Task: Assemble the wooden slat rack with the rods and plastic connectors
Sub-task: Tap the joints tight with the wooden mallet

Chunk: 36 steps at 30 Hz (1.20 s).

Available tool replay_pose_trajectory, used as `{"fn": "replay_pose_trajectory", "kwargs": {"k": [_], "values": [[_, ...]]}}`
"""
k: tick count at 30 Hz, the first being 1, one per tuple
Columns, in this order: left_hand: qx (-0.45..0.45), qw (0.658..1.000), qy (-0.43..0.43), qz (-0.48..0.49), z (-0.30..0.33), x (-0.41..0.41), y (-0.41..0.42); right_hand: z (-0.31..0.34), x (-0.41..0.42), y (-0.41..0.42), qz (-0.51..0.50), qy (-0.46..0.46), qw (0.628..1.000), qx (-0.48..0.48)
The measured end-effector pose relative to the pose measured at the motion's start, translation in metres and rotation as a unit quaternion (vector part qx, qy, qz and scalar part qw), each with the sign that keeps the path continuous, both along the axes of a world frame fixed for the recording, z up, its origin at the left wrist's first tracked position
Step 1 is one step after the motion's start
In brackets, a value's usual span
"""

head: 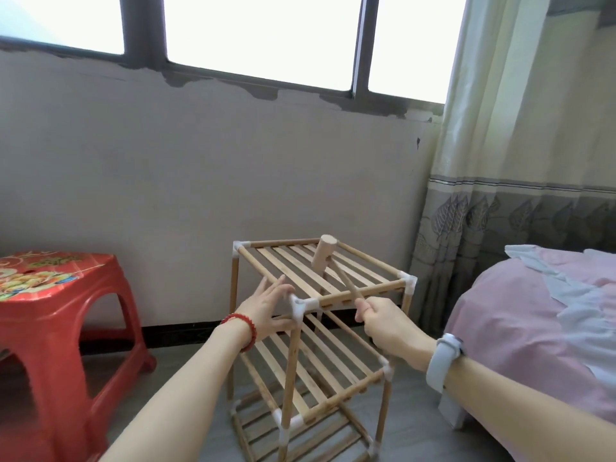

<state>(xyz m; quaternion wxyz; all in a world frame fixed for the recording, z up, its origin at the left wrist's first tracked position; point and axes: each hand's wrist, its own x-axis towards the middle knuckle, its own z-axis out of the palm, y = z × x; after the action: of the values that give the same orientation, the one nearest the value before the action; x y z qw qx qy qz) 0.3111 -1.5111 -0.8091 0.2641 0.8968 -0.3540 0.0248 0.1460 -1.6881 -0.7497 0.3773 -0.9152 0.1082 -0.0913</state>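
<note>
Three slatted tiers already joined on rack point(310, 331), standing on floor between red stool point(56, 315) and bed point(540, 328). Left hand point(266, 303) flat, fingers straight, steadying near corner connector point(300, 306). Right hand point(383, 323) gripping mallet point(325, 253) over top tier. Probably only final tapping left.

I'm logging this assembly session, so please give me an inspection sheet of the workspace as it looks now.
Surface: grey floor; the rack stands on it.
Job's things: three-tier wooden slat rack, upright, white plastic connectors at the corners; wooden mallet raised over the top shelf.
Clutter: nothing seen.
Hands: left hand, fingers straight, against the top shelf's near-left corner; right hand grips the mallet handle.
Cables: nothing seen.
Surroundings: red plastic stool left, bed right, curtain, windows above.
</note>
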Motion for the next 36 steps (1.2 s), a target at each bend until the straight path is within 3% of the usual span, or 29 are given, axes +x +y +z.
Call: {"fn": "replay_pose_trajectory", "kwargs": {"k": [5,8,16,21,25,26,29,33,34,36], "values": [[0.134,0.981,-0.139,0.004,0.024,0.010,-0.006,0.001,0.015,-0.019,-0.030,0.005,0.993,0.117],[0.149,0.973,-0.178,-0.004,0.024,-0.001,-0.027,-0.006,0.019,-0.036,-0.042,0.011,0.990,0.134],[0.139,0.966,-0.206,0.074,0.010,-0.034,-0.123,0.009,0.008,-0.098,-0.069,-0.088,0.994,0.022],[0.111,0.963,-0.222,0.103,0.008,-0.039,-0.170,0.019,-0.011,-0.127,-0.162,-0.207,0.964,-0.032],[0.070,0.960,-0.260,0.076,0.005,-0.028,-0.165,0.000,-0.007,-0.134,-0.156,0.014,0.984,-0.088],[0.055,0.960,-0.262,0.084,0.001,-0.026,-0.161,0.002,-0.004,-0.139,-0.155,0.026,0.982,-0.105],[0.029,0.960,-0.257,0.109,-0.004,-0.024,-0.157,0.035,0.008,-0.149,-0.183,-0.095,0.974,-0.099],[0.037,0.963,-0.249,0.096,-0.005,-0.028,-0.165,0.059,0.013,-0.135,-0.237,-0.255,0.936,-0.061],[0.035,0.963,-0.249,0.098,-0.005,-0.029,-0.166,0.050,0.012,-0.131,-0.240,-0.239,0.939,-0.065],[0.030,0.960,-0.256,0.108,-0.007,-0.028,-0.162,0.026,0.009,-0.125,-0.214,-0.111,0.969,-0.063]]}}
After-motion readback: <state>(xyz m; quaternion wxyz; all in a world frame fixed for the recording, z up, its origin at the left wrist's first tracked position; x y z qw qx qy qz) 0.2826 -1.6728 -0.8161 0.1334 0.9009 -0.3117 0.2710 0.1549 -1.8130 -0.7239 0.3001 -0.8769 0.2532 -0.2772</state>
